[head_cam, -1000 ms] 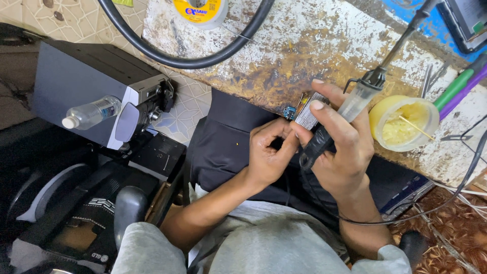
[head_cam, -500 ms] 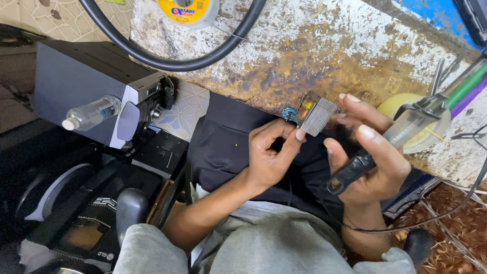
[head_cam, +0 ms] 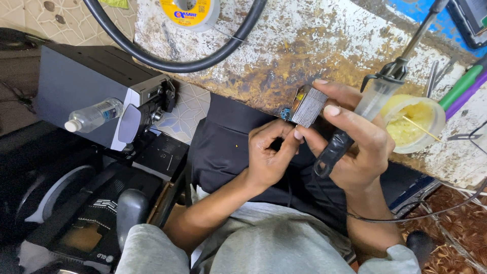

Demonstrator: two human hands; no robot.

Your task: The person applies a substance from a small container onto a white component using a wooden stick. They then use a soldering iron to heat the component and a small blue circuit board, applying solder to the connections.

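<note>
Head: both hands pinch ribbed block.

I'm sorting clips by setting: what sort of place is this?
Most likely a small electronics repair bench: a soldering iron in the right hand, a solder spool on the worn worktop, and a yellow tub of paste, probably flux.

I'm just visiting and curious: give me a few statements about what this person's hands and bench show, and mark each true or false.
1. The right hand holds a soldering iron with a clear, black-ended handle. True.
2. The left hand lies flat on the bench. False: its fingers pinch the small ribbed grey metal block.
3. The yellow-filled round tub sits to the right of the hands. True.
4. The clear plastic water bottle stands upright. False: it lies on its side on the grey box.
</note>
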